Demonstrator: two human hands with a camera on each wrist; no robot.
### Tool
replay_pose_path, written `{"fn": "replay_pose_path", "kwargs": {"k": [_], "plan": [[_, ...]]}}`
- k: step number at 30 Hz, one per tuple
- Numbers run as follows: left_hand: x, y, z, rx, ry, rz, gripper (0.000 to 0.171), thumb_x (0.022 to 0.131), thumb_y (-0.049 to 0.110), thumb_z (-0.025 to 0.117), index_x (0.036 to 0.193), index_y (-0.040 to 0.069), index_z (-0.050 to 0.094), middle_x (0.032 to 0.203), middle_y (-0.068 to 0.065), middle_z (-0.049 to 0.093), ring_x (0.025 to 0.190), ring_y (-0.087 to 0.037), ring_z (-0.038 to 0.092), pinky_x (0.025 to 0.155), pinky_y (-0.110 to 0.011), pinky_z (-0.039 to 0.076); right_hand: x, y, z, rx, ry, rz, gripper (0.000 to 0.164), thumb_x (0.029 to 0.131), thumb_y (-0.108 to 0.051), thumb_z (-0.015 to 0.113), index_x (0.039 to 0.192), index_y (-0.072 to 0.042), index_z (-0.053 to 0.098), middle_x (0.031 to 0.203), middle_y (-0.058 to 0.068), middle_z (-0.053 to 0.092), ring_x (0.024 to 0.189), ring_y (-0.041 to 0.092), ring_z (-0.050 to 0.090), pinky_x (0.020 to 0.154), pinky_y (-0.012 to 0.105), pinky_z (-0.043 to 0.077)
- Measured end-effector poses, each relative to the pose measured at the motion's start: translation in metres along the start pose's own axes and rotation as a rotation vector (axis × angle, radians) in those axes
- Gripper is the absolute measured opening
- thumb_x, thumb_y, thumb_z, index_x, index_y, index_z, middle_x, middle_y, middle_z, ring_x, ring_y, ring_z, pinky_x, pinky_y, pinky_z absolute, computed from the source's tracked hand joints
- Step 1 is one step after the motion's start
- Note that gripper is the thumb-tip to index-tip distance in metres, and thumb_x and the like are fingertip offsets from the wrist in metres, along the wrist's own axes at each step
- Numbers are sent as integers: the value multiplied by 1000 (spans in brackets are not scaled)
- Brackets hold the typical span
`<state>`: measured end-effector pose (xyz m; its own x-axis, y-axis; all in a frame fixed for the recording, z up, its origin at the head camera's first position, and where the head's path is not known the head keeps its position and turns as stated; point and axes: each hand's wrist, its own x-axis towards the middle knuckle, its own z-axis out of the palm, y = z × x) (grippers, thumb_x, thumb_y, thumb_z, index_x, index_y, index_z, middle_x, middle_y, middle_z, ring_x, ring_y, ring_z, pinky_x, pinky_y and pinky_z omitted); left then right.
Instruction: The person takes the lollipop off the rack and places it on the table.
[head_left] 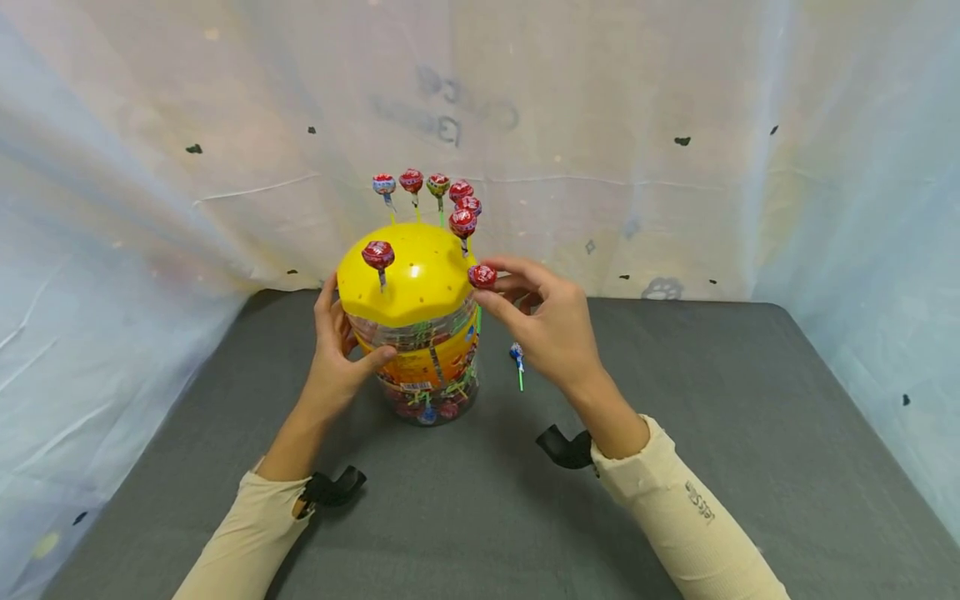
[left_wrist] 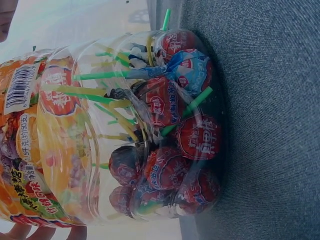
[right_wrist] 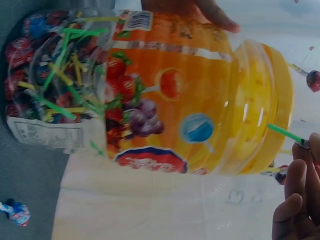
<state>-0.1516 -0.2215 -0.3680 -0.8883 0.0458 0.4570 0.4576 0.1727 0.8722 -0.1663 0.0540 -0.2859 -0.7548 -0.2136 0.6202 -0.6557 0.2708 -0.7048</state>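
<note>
A clear candy jar (head_left: pixel 416 367) with a fruit label and a yellow lid (head_left: pixel 420 275) stands upright on the table, lollipops piled inside. My left hand (head_left: pixel 330 354) grips its left side, thumb across the front. At the lid's right edge, my right hand (head_left: pixel 551 321) pinches a red-wrapped lollipop (head_left: pixel 482 276) by its head. In the right wrist view that lollipop's green stick (right_wrist: pixel 285 132) points at the lid; whether its tip is in a hole cannot be told. Several lollipops stand along the lid's back and right, and one red lollipop (head_left: pixel 378 255) stands at its front left.
A blue-wrapped lollipop (head_left: pixel 517 357) with a green stick lies on the dark grey table (head_left: pixel 712 400), right of the jar. Pale translucent sheeting (head_left: pixel 585 108) hangs behind and on both sides. A black mount (head_left: pixel 564 447) sits at each wrist.
</note>
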Motion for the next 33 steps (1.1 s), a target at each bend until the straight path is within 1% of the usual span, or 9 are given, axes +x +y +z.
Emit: {"fn": "replay_pose_path", "kwargs": {"k": [3,9,13,18,24,30,33], "plan": [[1,0,0,-7,-4,-2,100,91,14,72,159,34,0,157,-4,31,135,-13,42,103,-22,39,-3,7,-2,-7,-7,28,31,89,-22,75,118,-13,71,96,3,78,74,10,63,65,24,51],[1,1,0,14,0,-19,100,92,14,71,158,34,-1,158,-3,28,135,-11,41,104,-23,37,-8,26,-4,-17,-20,93,31,89,-23,76,118,-13,71,96,4,78,73,12,64,67,25,53],[1,2,0,10,-3,-24,101,92,14,71,158,34,-2,159,-4,27,136,-11,41,104,-23,37,-11,35,-5,-56,-34,156,34,89,-26,75,120,-13,71,97,4,78,73,13,66,68,28,54],[0,0,0,2,-1,-4,100,92,16,71,159,32,-1,158,-5,29,135,-11,42,103,-21,38,-14,51,-6,-125,-80,241,35,90,-30,74,122,-15,70,98,2,78,76,15,67,69,30,55],[-1,-1,-1,-5,2,21,99,91,17,72,159,31,1,155,-2,34,134,-13,43,103,-23,38,-20,77,-7,-186,-137,356,37,92,-33,71,125,-16,68,100,2,78,83,17,70,65,30,50],[-1,-1,-1,-1,-2,13,99,92,17,71,159,32,0,155,-2,33,135,-13,43,103,-24,37,-27,101,-11,-258,-185,456,39,94,-36,69,127,-17,66,101,0,78,85,18,71,64,30,48],[0,-1,0,-6,-3,6,99,92,17,71,159,33,0,156,-4,32,136,-13,42,104,-25,37,-30,112,-13,-292,-218,508,39,94,-37,69,128,-17,66,103,1,78,89,21,71,68,33,51]]}}
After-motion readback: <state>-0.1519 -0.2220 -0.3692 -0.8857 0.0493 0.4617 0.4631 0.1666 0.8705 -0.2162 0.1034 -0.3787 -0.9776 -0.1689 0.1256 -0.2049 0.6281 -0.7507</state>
